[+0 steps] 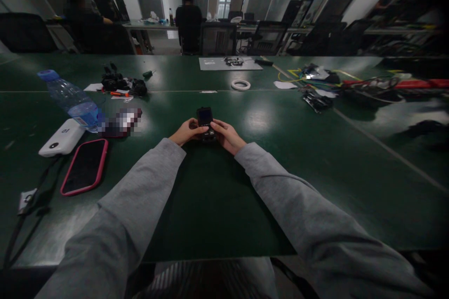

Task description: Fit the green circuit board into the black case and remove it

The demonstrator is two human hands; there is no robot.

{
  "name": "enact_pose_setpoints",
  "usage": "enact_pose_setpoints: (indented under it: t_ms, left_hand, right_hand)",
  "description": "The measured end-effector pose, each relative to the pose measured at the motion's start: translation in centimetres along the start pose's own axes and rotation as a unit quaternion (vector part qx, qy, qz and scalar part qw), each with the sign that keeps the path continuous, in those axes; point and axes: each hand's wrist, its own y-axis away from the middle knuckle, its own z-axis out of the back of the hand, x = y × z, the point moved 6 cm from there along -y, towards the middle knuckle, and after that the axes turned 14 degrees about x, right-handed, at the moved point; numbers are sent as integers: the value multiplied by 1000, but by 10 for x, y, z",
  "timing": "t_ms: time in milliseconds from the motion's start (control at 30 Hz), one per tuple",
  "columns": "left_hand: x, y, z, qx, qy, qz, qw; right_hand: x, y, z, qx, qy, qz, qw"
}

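Straight ahead of me, a small black device with a dark square screen point(205, 116) and buttons below it is held just above or on the green table point(217, 196); I cannot tell whether it touches the tabletop. My left hand point(187, 131) grips its left side, with the thumb over the lower front by the buttons. On the other side my right hand point(227, 136) has its fingers round the right edge, the thumb near the screen's lower corner. The fingers behind the device are hidden.
Left of my arm lie a pink-cased phone point(85, 167), a white power bank point(63, 138) with a cable, and a tilted plastic bottle point(72, 100). Farther off are a tape roll point(240, 84), a grey board point(229, 63), and cable piles point(321, 74). Two people sit beyond.
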Motion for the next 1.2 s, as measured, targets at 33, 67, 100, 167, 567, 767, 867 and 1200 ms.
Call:
enact_pose_setpoints:
  t_ms: [33,67,100,167,567,767,867,1200]
  left_hand:
    - [1,0,0,4,-1,-1,1000]
    - [2,-1,0,8,-2,-1,1000]
    - [3,-1,1,11,-2,-2,1000]
    - [3,-2,1,16,-5,-2,1000]
    - [-5,2,-5,41,16,-16,999]
    - [-3,0,-4,37,16,-20,999]
    - [-1,0,-3,31,9,-18,999]
    - [0,-1,1,6,41,-23,999]
  right_hand:
    - [0,0,0,-2,-2,-1,1000]
    - [0,0,0,-3,-4,-2,1000]
    - [0,0,0,-3,-5,-3,1000]
    - [0,0,1,-3,-1,-2,1000]
    - [2,0,0,21,32,17,999]
    - [4,1,-5,10,1,5,1000]
    - [4,1,-4,9,-7,3,1000]
    - [3,0,-2,34,16,13,999]
